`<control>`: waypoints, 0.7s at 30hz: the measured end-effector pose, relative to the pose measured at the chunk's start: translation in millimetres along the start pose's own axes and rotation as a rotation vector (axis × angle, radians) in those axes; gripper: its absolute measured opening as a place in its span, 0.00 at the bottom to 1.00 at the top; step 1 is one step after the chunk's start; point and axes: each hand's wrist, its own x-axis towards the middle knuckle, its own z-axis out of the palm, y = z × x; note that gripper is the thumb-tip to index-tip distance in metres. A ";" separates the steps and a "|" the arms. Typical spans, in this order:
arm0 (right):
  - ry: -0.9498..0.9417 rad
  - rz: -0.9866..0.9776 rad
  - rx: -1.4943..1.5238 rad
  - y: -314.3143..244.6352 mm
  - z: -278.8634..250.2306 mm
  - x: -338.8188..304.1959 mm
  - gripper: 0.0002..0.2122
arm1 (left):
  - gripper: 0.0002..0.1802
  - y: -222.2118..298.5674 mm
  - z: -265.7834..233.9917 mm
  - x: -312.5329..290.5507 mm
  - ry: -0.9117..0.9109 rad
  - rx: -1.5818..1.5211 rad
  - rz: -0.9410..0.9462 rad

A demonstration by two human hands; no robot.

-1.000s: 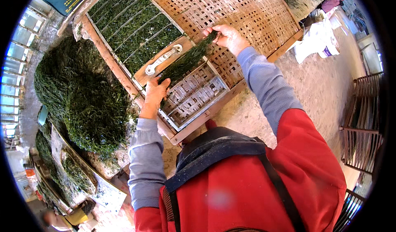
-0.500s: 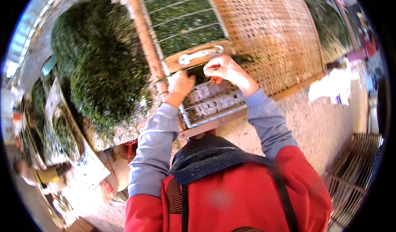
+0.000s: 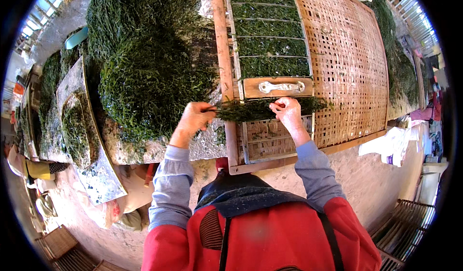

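My left hand (image 3: 194, 118) is closed in a pinch on dark strands at the left end of a loose band of green seaweed (image 3: 251, 109). My right hand (image 3: 290, 115) pinches the same band further right, thumb and fingers together. The band lies across a slatted frame (image 3: 243, 143), whose nearest section shows bare mesh; the farther sections (image 3: 272, 47) are filled with seaweed. Just beyond my hands, a wooden block with a metal handle (image 3: 278, 88) rests across the frame. Seaweed ends trail past my right hand onto a woven bamboo screen (image 3: 347, 68).
A large heap of wet seaweed (image 3: 144, 78) covers the table to the left, beside a wooden rail (image 3: 221, 39). A board (image 3: 96, 150) with seaweed leans at far left. White cloth (image 3: 390, 143) hangs at the right edge, and slatted racks (image 3: 402, 227) stand below.
The view has shifted, so the table sits further right. My left hand has moved out leftward from the frame, and the seaweed band now stretches between both hands.
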 end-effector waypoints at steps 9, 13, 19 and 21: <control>-0.008 0.063 0.091 9.7 0.9 1.7 0.06 | 0.28 1.0 -26.3 66.8 0.630 0.884 0.432; -0.057 0.185 0.107 -2.2 0.4 6.0 0.07 | 0.31 -13.2 -14.1 97.0 0.425 1.086 0.157; -0.045 0.200 0.168 2.8 -0.3 4.6 0.07 | 0.18 -46.3 -58.2 43.3 0.377 0.765 0.363; -0.044 0.232 0.197 7.2 0.3 0.7 0.07 | 0.19 -25.7 -84.9 16.9 0.584 0.668 0.264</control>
